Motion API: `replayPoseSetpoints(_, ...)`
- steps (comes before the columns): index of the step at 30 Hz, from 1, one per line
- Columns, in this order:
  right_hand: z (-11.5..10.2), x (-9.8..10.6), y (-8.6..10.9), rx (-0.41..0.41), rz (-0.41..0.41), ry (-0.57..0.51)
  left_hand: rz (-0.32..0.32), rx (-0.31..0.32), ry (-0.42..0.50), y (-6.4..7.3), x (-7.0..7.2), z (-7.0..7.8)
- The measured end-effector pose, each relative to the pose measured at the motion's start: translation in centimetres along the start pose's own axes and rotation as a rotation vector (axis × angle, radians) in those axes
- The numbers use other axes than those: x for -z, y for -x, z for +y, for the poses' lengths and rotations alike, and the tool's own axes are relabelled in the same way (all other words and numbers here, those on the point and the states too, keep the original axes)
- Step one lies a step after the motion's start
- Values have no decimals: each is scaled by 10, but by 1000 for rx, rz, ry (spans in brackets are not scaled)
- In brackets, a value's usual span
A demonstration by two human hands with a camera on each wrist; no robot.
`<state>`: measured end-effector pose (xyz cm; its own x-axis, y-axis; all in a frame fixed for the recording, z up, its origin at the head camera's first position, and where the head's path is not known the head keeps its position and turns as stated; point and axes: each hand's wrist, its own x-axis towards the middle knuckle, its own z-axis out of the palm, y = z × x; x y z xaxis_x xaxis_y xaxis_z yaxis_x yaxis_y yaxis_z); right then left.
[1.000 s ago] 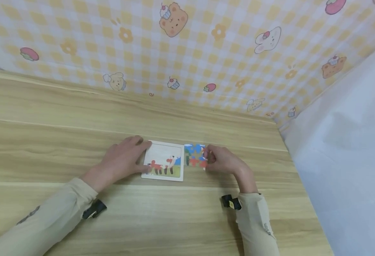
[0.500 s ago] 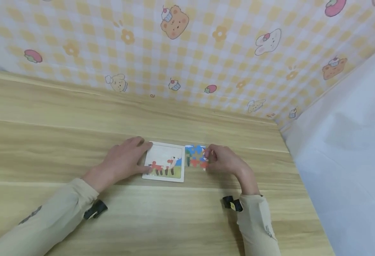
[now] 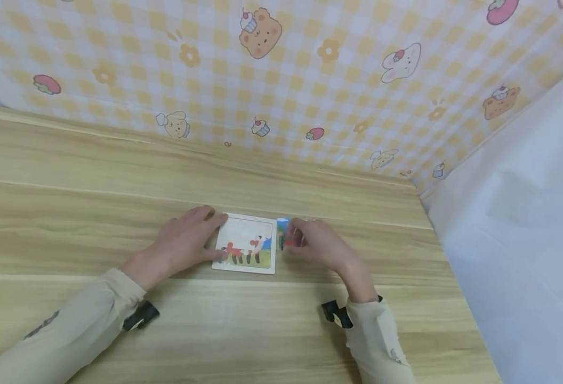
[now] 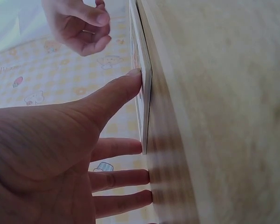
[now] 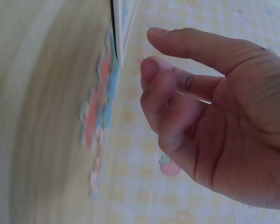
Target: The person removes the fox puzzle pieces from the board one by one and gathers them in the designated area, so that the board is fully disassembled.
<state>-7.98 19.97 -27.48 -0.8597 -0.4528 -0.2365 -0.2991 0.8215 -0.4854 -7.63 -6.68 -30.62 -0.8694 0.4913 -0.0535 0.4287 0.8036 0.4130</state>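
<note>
A square jigsaw puzzle board (image 3: 245,226) with a white frame lies mid-table in the head view. Its lower part shows a red, black-legged animal on green; the upper part is bare white. At its left side is my left hand (image 3: 181,240), thumb (image 4: 126,86) on the board's face and straight fingers at its edge and on the table. Colourful loose jigsaw pieces (image 3: 282,224) lie against the board's right side, mostly covered by my right hand (image 3: 317,240) in that view. The right wrist view shows those pieces (image 5: 91,119) below the hand, its fingers loosely curled, thumb apart, nothing between them.
The wood-grain table (image 3: 243,330) runs back to a yellow checked cloth (image 3: 204,85) with cartoon prints. White sheeting (image 3: 516,224) hangs beyond the table's right edge. Each sleeved wrist carries a black camera mount (image 3: 141,316).
My right hand has shifted left from the far edge of the loose pieces to over them, and its fingers now hide most of them. The left hand and the board stay in place.
</note>
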Motion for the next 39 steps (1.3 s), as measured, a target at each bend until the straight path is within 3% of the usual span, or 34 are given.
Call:
replayPoseSetpoints(11, -13, -18, -7, 106, 61, 105, 3, -18, -6, 0, 1, 1)
replayPoseSetpoints(20, -21, -24, -13, 12, 14, 128, -2, -11, -2, 1, 1, 1)
replayPoseSetpoints(39, -21, -27, -16, 0, 16, 147, 15, -20, -12, 1, 0, -1)
